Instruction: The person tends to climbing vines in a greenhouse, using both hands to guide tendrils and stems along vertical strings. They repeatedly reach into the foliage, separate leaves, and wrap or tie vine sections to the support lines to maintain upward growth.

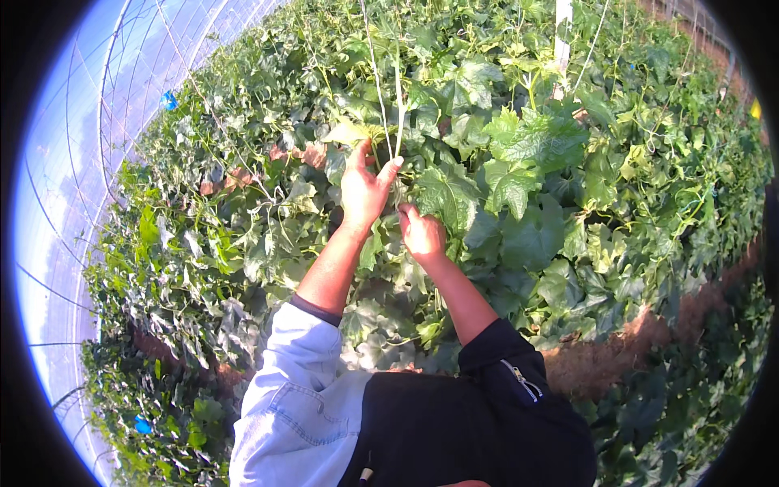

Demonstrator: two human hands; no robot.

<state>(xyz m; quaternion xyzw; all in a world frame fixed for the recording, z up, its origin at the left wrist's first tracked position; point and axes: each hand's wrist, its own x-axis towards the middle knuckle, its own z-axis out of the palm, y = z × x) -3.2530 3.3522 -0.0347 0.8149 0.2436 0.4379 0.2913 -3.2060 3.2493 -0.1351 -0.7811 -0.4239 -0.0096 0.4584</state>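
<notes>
My left hand is around a pale green vine stem, its thumb pressed where the stem and a white twine come together. Beside its fingertips is a yellowish leaf. Lower and a little to the right, my right hand is closed, with thumb and forefinger pinched at the lower end of the twine and stem. What exactly lies between those fingers is too small to tell. Broad lobed green leaves hang just right of both hands.
Dense vines surround me, with more hanging strings. A white post rises beyond the plants. Bare brown soil runs at the right. Curved greenhouse ribs and film stand at the left, near a blue tag.
</notes>
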